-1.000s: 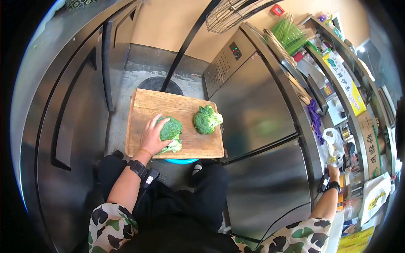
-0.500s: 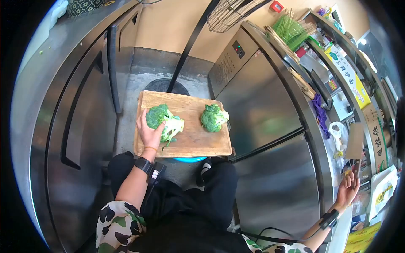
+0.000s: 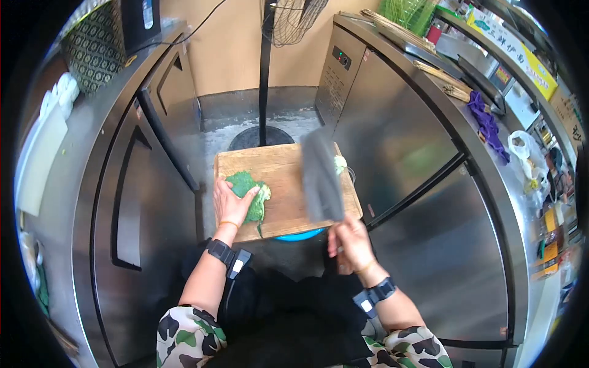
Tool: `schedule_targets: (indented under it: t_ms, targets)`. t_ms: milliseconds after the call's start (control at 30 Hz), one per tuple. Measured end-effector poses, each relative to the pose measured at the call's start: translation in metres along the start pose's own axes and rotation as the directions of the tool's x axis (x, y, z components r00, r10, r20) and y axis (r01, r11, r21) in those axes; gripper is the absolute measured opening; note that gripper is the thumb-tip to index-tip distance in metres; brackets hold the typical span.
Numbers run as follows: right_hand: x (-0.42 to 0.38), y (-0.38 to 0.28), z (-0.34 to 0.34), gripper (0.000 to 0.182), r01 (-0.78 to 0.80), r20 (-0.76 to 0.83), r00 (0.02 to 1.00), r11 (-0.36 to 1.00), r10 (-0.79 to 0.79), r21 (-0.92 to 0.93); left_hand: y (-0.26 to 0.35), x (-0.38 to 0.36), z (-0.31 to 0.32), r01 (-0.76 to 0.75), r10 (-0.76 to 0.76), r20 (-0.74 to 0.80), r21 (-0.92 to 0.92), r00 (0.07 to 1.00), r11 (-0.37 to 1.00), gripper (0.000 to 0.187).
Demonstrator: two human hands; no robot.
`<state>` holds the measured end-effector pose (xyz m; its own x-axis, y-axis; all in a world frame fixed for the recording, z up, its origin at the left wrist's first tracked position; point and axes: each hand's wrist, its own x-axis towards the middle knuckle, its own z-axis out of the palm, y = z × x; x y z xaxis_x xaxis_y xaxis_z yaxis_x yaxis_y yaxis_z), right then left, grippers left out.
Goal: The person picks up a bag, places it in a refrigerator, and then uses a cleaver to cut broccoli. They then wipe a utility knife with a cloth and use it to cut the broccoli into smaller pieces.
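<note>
My left hand [image 3: 232, 201] is closed round a head of broccoli [image 3: 257, 208], which rests on the left half of a wooden cutting board [image 3: 282, 161]. Its cut stem side faces right. In my right hand [image 3: 351, 244] is the handle of a cleaver [image 3: 323, 178], its broad blade raised over the right part of the board and smeared by motion. Behind the blade lies a second broccoli [image 3: 340, 164]; only its pale stem shows past the blade's right edge.
Steel cabinets stand close on both sides, a left counter [image 3: 113, 153] and a right fridge [image 3: 417, 141]. A black pole on a round base [image 3: 245, 138] rises behind the board. Under the board shows a blue rim [image 3: 300, 235]. Purple cloth [image 3: 488, 126] and plastic bags [image 3: 529, 162] lie on the right counter.
My right hand has brought the cleaver from the far right counter side to above the board. My left hand stays on the broccoli. The view has turned a little.
</note>
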<state>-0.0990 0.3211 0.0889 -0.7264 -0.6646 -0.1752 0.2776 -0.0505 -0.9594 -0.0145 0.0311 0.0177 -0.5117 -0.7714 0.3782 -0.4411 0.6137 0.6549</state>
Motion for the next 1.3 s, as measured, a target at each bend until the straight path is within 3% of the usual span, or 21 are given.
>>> schedule_targets:
  t_ms: [67, 200, 300, 400, 533, 700, 767, 800, 900, 1000, 1100, 1300]
  targets:
    - [0.015, 0.034, 0.006, 0.01, -0.068, 0.051, 0.996, 0.996, 0.071, -0.055, 0.005, 0.005, 0.003, 0.09, -0.09, 0.098, 0.008, 0.991, 0.996, 0.058]
    - [0.035, 0.054, 0.014, 0.015, -0.139, 0.05, 0.986, 0.957, 0.157, -0.255, -0.013, 0.008, 0.012, 0.009, -0.009, 0.031, 0.011, 0.999, 1.0, 0.064]
    - [0.043, 0.052, 0.026, 0.01, -0.138, 0.067, 0.984, 0.945, 0.165, -0.296, -0.013, 0.005, 0.02, -0.05, 0.048, 0.038, 0.053, 0.998, 0.997, 0.057]
    - [0.061, 0.081, 0.029, 0.018, 0.103, 0.082, 0.994, 0.873, -0.072, -0.477, -0.014, 0.005, 0.022, -0.065, 0.064, 0.024, 0.052, 0.998, 0.997, 0.054]
    - [0.073, 0.093, 0.032, 0.017, 0.191, 0.141, 0.981, 0.811, -0.135, -0.553, -0.011, 0.006, 0.021, -0.064, 0.062, 0.04, 0.046, 0.997, 0.997, 0.051]
    - [0.074, 0.08, 0.039, 0.016, 0.148, 0.179, 0.983, 0.772, -0.045, -0.618, -0.001, 0.017, 0.007, -0.045, 0.036, 0.152, 0.055, 0.988, 0.998, 0.048]
    - [0.075, 0.056, 0.039, 0.016, -0.077, 0.161, 0.969, 0.849, 0.188, -0.522, 0.005, 0.025, 0.003, -0.021, -0.01, 0.226, 0.134, 0.974, 0.991, 0.048]
    - [0.076, 0.044, 0.04, 0.016, -0.198, 0.159, 0.94, 0.86, 0.303, -0.47, -0.001, 0.027, 0.005, -0.03, 0.012, 0.222, 0.078, 0.975, 0.997, 0.048]
    - [0.081, 0.034, 0.029, 0.015, -0.26, 0.217, 0.909, 0.89, 0.356, -0.374, -0.013, 0.032, 0.01, -0.116, 0.117, 0.177, -0.019, 0.977, 0.993, 0.056]
    - [0.08, 0.022, 0.023, 0.016, -0.293, 0.204, 0.901, 0.886, 0.382, -0.36, -0.003, 0.026, 0.005, -0.038, 0.045, 0.22, -0.038, 0.974, 0.999, 0.065]
    - [0.078, 0.012, 0.034, 0.015, -0.251, 0.169, 0.917, 0.852, 0.361, -0.46, -0.004, 0.025, 0.007, -0.008, 0.011, 0.213, -0.018, 0.977, 1.0, 0.07]
    - [0.082, 0.007, 0.047, 0.018, -0.244, 0.164, 0.901, 0.782, 0.401, -0.573, -0.009, 0.028, 0.007, -0.107, 0.121, 0.171, -0.09, 0.978, 0.99, 0.061]
